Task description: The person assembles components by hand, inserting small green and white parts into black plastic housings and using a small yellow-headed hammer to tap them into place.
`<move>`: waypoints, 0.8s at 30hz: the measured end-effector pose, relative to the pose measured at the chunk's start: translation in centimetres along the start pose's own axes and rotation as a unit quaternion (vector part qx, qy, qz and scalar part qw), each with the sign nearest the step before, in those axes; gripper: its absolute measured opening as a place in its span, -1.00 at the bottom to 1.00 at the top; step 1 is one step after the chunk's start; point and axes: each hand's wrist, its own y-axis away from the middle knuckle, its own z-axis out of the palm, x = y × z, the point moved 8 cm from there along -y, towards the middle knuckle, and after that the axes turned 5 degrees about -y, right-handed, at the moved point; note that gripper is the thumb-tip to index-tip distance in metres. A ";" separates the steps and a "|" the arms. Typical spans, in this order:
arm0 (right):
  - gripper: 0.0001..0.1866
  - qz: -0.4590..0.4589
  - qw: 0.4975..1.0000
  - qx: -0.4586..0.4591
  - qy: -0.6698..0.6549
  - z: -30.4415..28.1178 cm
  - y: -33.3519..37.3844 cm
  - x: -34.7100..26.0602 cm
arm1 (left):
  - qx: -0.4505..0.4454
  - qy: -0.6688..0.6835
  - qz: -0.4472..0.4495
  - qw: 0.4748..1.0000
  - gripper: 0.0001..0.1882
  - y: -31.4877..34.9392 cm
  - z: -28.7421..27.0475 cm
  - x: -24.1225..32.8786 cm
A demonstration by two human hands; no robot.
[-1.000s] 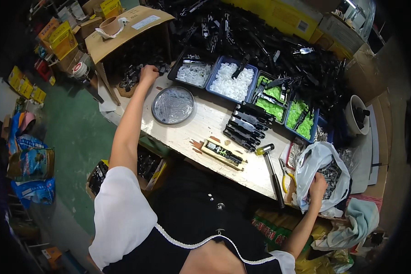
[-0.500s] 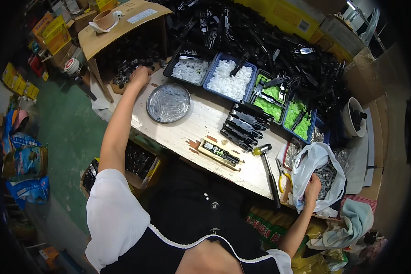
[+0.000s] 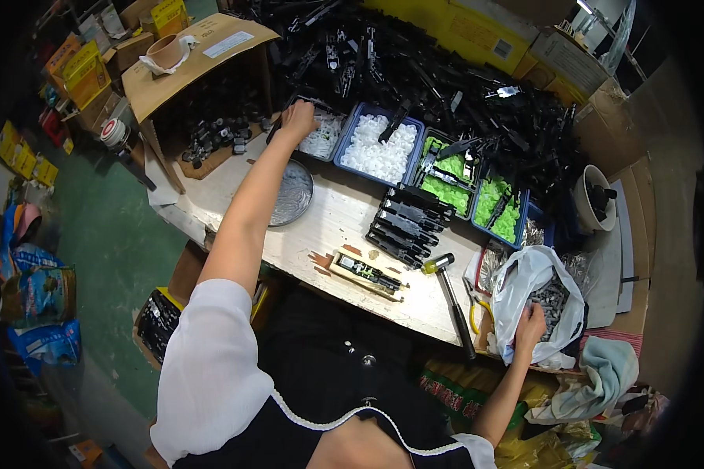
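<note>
My left hand (image 3: 299, 121) is over the bin of small whitish translucent parts (image 3: 325, 139), knuckles up and fingers curled together. Whatever it pinches is hidden beneath it. At the right, my right hand (image 3: 532, 324) reaches into a white plastic bag (image 3: 516, 280) of small grey metal parts (image 3: 553, 301). Its fingers are bent among them, and their tips are hidden. A wooden fixture (image 3: 348, 273) on the table holds a black mechanical assembly (image 3: 371, 272). Beside it lie a row of black assemblies (image 3: 405, 225) and a mallet with a yellow-and-black head (image 3: 438, 263).
Blue bins hold white parts (image 3: 377, 147) and green parts (image 3: 497, 209). Black assemblies (image 3: 430, 74) are heaped behind them. A round metal tin (image 3: 293, 199) sits under my left forearm. Small dark parts (image 3: 219, 137) lie by an open carton (image 3: 203, 47). Yellow-handled pliers (image 3: 481, 313) rest near the bag.
My left hand has moved right, from the dark parts by the carton to the bin of whitish translucent parts. The right hand stays in the bag. The whole view has shifted slightly.
</note>
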 end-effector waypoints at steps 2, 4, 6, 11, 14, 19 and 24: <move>-0.82 -0.004 1.000 0.001 -0.004 -0.1 -0.3 -0.7 | -0.003 0.007 0.001 1.000 -0.69 -0.1 0.3 -0.2; -0.82 -0.010 1.000 0.001 -0.008 0.1 -0.5 -0.9 | 0.010 0.005 0.004 1.000 -0.73 0.3 1.2 -1.6; -0.82 -0.034 0.999 0.005 -0.026 0.6 -0.8 -0.8 | 0.000 0.014 0.019 1.000 -0.73 0.4 1.3 -2.0; -0.81 -0.019 0.999 -0.002 -0.038 0.3 -0.5 -0.3 | -0.191 0.059 0.063 0.978 -0.70 0.1 1.6 0.3; -0.80 -0.010 0.999 -0.004 -0.049 -0.2 -0.7 -0.9 | -0.093 0.105 0.032 0.990 -0.65 -0.4 1.0 0.0; -0.82 -0.011 0.998 0.045 -0.038 -1.3 0.5 -0.7 | -0.013 0.040 0.085 0.995 -0.66 -1.0 2.7 3.5; -0.85 -0.005 0.998 0.018 -0.068 -0.4 -0.1 -0.9 | -0.135 0.086 0.145 0.976 -0.64 0.4 3.4 0.8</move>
